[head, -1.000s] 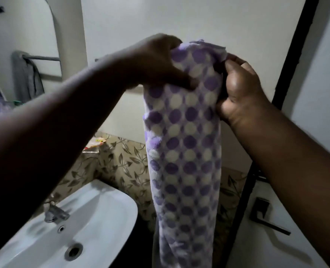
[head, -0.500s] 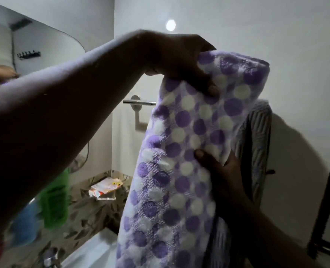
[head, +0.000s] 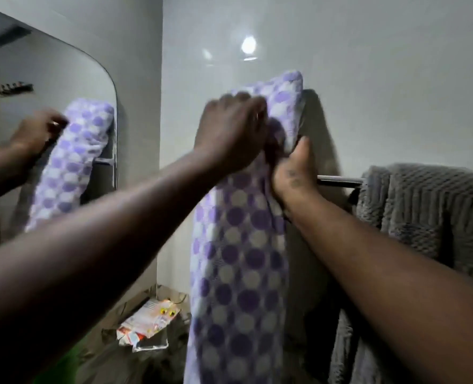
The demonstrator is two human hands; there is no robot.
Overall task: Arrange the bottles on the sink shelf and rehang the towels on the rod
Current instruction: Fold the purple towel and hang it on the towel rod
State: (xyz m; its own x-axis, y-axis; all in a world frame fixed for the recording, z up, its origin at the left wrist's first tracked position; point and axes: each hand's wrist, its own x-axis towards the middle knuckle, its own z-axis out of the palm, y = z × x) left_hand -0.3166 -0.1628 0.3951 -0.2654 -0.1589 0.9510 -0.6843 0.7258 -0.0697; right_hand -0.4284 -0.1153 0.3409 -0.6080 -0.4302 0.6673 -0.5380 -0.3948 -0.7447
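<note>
- Gripping the top fold of the purple-dotted towel (head: 238, 259) with my left hand (head: 229, 131), fingers curled into the cloth, I am lifting it above the rod (head: 340, 180).
- My right hand (head: 293, 167) is pinching the towel's edge at rod height, thumb up, to guide it over.
- I am aiming left of the grey towel (head: 423, 212) draped on the rod, so each gets room.
- The long end is hanging straight down.

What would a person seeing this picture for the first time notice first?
First, the purple dotted towel in the centre, gripped near its top by the left hand and the right hand. Then the grey towel draped over the rod at the right, and the mirror at the left reflecting the scene.
</note>
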